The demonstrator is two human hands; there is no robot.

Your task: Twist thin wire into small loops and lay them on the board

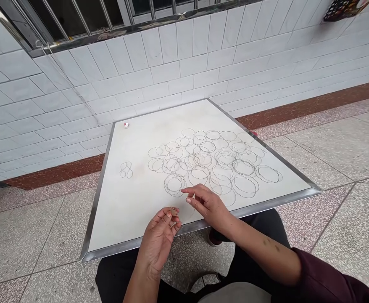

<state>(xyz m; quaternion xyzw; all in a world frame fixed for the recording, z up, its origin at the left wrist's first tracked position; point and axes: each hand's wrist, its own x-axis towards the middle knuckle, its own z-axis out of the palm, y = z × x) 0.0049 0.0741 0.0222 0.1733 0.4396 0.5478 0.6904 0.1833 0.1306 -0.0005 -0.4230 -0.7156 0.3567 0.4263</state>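
My left hand [163, 233] is closed at the table's near edge. Thumb and fingers pinch a small flat tan piece [174, 211], and a thin strand seems to stick out beside it. To its right, my right hand [205, 204] hovers over the white tabletop, index finger stretched out and thumb apart from it. Nothing clear shows between those fingertips, though a very fine strand could be lost against the white. Just beyond this hand lie many thin dark wire rings [245, 186], spread flat and overlapping. On the left, a small wire piece bent into several loops [126, 170] lies by itself.
The white table [134, 202] has a raised metal rim [285, 198]. A tiny red-and-white object [127, 125] sits near its far left corner. Behind stand a tiled wall [159, 80] and a barred window [86, 17]. My knees are under the near edge.
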